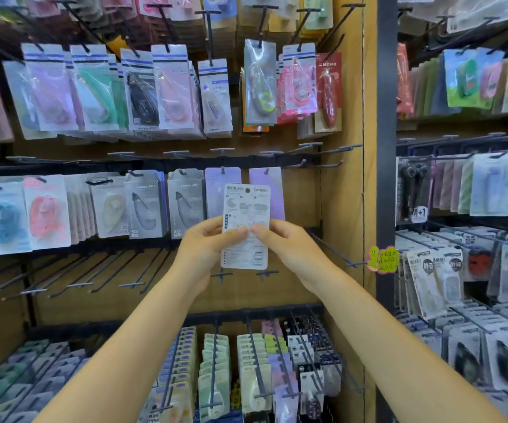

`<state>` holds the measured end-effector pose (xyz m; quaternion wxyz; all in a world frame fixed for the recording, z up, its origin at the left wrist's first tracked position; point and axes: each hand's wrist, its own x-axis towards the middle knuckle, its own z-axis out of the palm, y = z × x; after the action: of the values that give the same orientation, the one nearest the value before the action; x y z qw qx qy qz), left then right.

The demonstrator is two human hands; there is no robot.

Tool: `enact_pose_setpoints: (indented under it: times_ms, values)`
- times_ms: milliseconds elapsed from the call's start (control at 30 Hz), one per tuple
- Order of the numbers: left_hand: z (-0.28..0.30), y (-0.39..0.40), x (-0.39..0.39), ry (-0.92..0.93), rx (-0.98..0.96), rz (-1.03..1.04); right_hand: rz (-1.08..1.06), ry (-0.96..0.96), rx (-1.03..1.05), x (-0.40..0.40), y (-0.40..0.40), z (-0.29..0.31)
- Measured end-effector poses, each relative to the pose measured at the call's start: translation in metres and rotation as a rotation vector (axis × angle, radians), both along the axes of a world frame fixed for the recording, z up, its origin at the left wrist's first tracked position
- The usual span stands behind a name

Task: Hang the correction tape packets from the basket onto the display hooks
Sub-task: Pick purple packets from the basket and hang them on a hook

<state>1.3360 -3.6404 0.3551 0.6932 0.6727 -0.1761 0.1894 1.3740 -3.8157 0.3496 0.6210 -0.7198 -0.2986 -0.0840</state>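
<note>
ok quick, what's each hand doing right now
Left hand: closed on the correction tape packet, lower left edge.
Right hand: closed on the same packet, lower right edge.

A stationery shop: wooden display walls [343, 123] with rows of metal hooks [323, 152] carry carded correction tape packets [142, 99], and a handwritten yellow tag [383, 259] sits on one hook's end.

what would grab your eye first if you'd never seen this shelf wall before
First, the white packet held up at centre frame, pinched from both sides by the left hand and right hand, its printed back and barcode facing the camera. Behind it hang two lilac packets on the middle row, with bare hooks to the lower left. At the right, a bright yellow-green tag stands out at a hook's tip.
</note>
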Motion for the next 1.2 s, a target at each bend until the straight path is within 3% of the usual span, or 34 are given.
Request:
enact_pose_setpoints:
  times_ms: [133, 267, 500, 667, 833, 1000, 1200]
  values:
    - [0.001, -0.009, 0.002, -0.011, 0.052, 0.01, 0.004, 0.007, 0.119, 0.0, -0.004, -0.001]
    - [0.001, -0.008, 0.004, -0.127, 0.128, 0.24, -0.075, -0.007, 0.237, 0.002, -0.011, -0.001]
    - [-0.002, -0.015, 0.003, -0.085, 0.317, 0.086, -0.038, 0.024, 0.16, -0.007, 0.0, 0.003]
    - [-0.005, -0.003, 0.003, -0.073, 0.127, 0.048, -0.097, -0.037, 0.074, -0.011, 0.0, 0.002]
    - [-0.004, 0.007, 0.0, -0.029, -0.003, -0.089, -0.193, -0.062, 0.118, -0.015, -0.002, 0.001]
    - [-0.008, 0.007, -0.008, -0.015, -0.012, -0.136, -0.03, 0.011, 0.073, -0.024, -0.001, -0.008]
    - [-0.058, -0.001, -0.014, 0.034, 0.033, -0.024, 0.041, 0.02, 0.11, -0.032, -0.01, -0.056]
